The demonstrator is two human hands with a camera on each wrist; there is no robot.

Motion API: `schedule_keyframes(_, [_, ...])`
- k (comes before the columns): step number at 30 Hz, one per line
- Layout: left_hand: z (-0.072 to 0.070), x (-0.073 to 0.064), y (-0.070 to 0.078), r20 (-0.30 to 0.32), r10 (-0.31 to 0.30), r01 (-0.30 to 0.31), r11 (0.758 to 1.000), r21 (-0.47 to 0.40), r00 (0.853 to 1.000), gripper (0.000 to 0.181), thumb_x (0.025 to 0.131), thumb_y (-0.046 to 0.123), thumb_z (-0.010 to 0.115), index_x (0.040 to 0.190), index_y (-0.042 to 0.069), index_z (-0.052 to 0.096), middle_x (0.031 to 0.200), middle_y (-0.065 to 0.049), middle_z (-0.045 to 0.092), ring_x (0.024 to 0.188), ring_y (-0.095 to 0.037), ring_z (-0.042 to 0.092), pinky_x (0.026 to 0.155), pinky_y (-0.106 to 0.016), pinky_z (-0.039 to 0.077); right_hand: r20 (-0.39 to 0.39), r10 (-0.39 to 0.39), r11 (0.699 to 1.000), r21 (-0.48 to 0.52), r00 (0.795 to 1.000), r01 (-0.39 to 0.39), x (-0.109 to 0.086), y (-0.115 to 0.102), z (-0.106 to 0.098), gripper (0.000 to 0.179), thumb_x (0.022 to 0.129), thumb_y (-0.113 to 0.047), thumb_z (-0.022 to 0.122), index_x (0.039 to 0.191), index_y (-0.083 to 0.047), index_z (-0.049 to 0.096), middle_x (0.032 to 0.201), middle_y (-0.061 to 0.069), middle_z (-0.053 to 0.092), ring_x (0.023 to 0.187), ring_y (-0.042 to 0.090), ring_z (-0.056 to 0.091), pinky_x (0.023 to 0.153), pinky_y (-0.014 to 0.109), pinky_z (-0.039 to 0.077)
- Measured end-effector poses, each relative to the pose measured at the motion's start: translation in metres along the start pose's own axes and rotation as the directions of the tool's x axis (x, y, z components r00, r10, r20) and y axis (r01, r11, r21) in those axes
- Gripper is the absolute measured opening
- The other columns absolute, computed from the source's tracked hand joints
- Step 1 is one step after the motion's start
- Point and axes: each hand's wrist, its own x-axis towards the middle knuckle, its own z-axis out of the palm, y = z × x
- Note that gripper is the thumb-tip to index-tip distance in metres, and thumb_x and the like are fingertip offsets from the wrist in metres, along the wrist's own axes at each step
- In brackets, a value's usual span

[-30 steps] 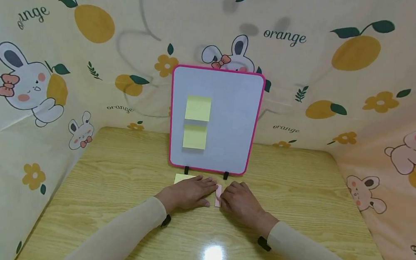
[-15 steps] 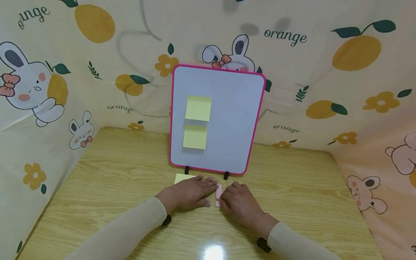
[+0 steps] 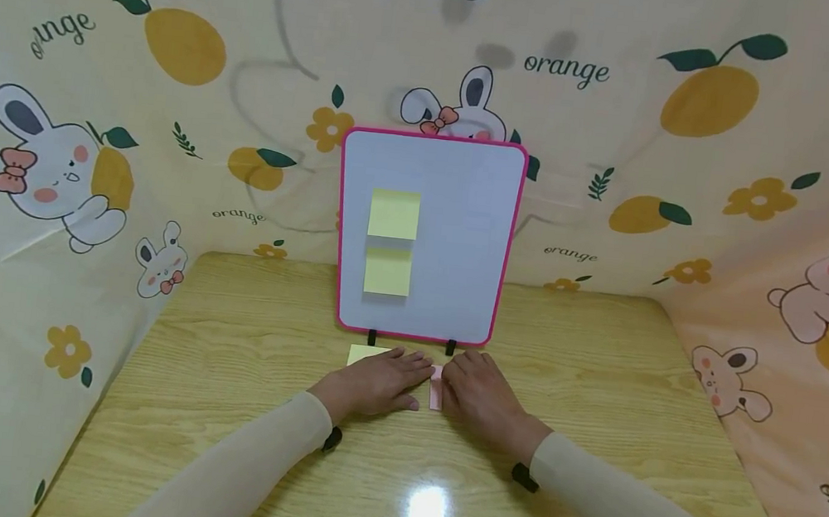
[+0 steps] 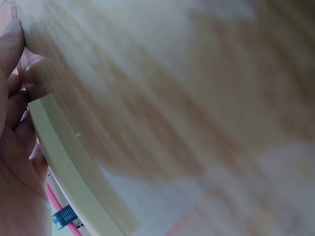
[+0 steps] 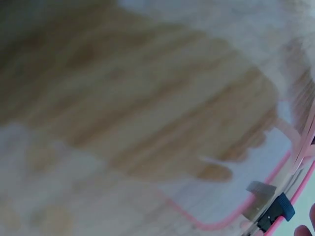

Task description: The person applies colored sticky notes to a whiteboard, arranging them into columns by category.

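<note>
In the head view my left hand (image 3: 376, 382) lies palm down with straight fingers, over part of a yellow sticky-note pad (image 3: 366, 355). Its fingertips reach a pink sticky-note pad (image 3: 435, 389). My right hand (image 3: 482, 400) bends its fingers over the right side of the pink pad and seems to pinch a pink note there; the fingertips are hidden. The left wrist view has the yellow pad's thick edge (image 4: 78, 167) beside the left palm (image 4: 17, 172). In the right wrist view a pink sheet (image 5: 306, 135) shows at the right edge.
A pink-framed whiteboard (image 3: 461, 238) stands behind the hands on black feet (image 3: 450, 348). Two yellow sticky notes, an upper note (image 3: 394, 214) and a lower note (image 3: 387, 272), are on its left half. A patterned cloth (image 3: 605, 152) surrounds the wooden table (image 3: 241, 342).
My right hand has shifted slightly forward along the pink pad, toward the whiteboard. The left hand has stayed in place.
</note>
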Motion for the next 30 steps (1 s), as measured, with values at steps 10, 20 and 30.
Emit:
schedule_keyframes(10, [-0.001, -0.001, 0.001, 0.001, 0.001, -0.001, 1.0, -0.001, 1.0, 0.067, 0.113, 0.047, 0.044, 0.168, 0.012, 0.029, 0.174, -0.005, 0.028, 0.162, -0.019, 0.023, 0.135, -0.042, 0.02, 0.01, 0.022, 0.999, -0.041, 1.0, -0.022, 0.001, 0.003, 0.003, 0.019, 0.1, -0.023, 0.071, 0.091, -0.012, 0.059, 0.086, 0.0, 0.057, 0.084, 0.021, 0.052, 0.071, 0.034, 0.044])
schedule_keyframes(20, [-0.001, -0.003, 0.004, -0.02, -0.005, 0.006, 1.0, 0.028, 1.0, 0.066, 0.113, 0.046, 0.044, 0.167, 0.011, 0.031, 0.173, -0.006, 0.031, 0.162, -0.019, 0.026, 0.134, -0.041, 0.022, 0.013, -0.005, 0.999, -0.043, 1.0, 0.005, 0.0, 0.002, 0.002, 0.018, 0.101, -0.024, 0.071, 0.093, -0.012, 0.06, 0.088, 0.0, 0.059, 0.084, 0.022, 0.052, 0.072, 0.034, 0.044])
schedule_keyframes(30, [-0.001, -0.021, 0.01, -0.048, -0.009, 0.01, 1.0, 0.021, 0.999, 0.057, 0.114, 0.039, 0.045, 0.163, 0.009, 0.04, 0.169, -0.006, 0.041, 0.16, -0.021, 0.031, 0.133, -0.038, 0.024, 0.0, -0.014, 1.0, -0.016, 1.0, 0.014, 0.001, 0.003, 0.002, 0.015, 0.1, -0.021, 0.071, 0.093, -0.013, 0.06, 0.087, 0.0, 0.057, 0.085, 0.021, 0.05, 0.073, 0.035, 0.045])
